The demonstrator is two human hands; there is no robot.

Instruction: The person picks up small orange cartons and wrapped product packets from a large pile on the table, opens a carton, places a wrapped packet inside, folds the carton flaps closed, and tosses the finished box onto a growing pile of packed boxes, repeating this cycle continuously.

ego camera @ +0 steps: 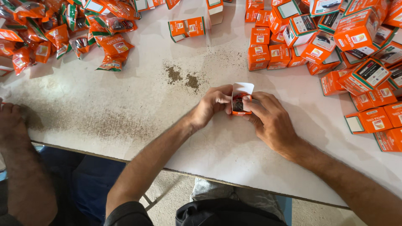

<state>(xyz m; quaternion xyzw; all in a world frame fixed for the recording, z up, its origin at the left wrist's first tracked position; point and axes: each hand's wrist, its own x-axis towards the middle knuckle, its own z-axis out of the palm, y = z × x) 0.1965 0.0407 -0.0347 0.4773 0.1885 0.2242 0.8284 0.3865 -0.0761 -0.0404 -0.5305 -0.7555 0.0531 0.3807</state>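
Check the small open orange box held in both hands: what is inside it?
Inside the open box, between left hand and right hand, a dark-and-orange packet shows. Its lower part and the box bottom are hidden.

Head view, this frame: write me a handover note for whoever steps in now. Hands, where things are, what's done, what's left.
Left hand and right hand both grip one small orange carton over the white table; its top flap is open, a dark item showing inside.
Orange sachets heaped far left; orange cartons piled right.
Done: item in the carton.
Left: flap not yet closed.
Another person's hand rests at the left edge.
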